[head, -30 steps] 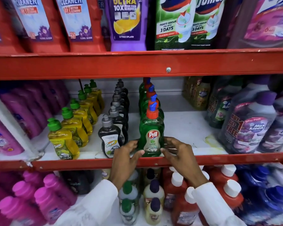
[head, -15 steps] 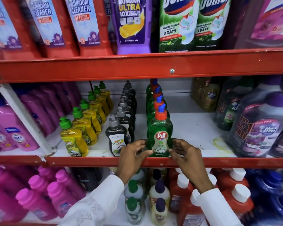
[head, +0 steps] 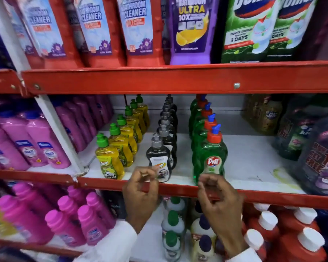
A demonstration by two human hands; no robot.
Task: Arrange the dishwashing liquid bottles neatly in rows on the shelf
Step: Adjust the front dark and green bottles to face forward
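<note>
Three rows of dishwashing bottles run front to back on the middle shelf: yellow ones with green caps, black ones with grey pump tops, and green Pril bottles with red caps. My left hand hovers at the red shelf lip in front of the black row, fingers loosely curled and holding nothing. In front of the first Pril bottle and just below it, my right hand is also curled, empty, and off the bottle.
Pink bottles fill the shelf bay at left. Large dark Max Kleen bottles stand at right, with bare white shelf between them and the Pril row. Bathroom cleaner bottles sit above; small and red bottles below.
Both hands have let go of the front Pril bottle and drawn back and down to the shelf lip. The left hand has shifted left. The view has swung left and closer.
</note>
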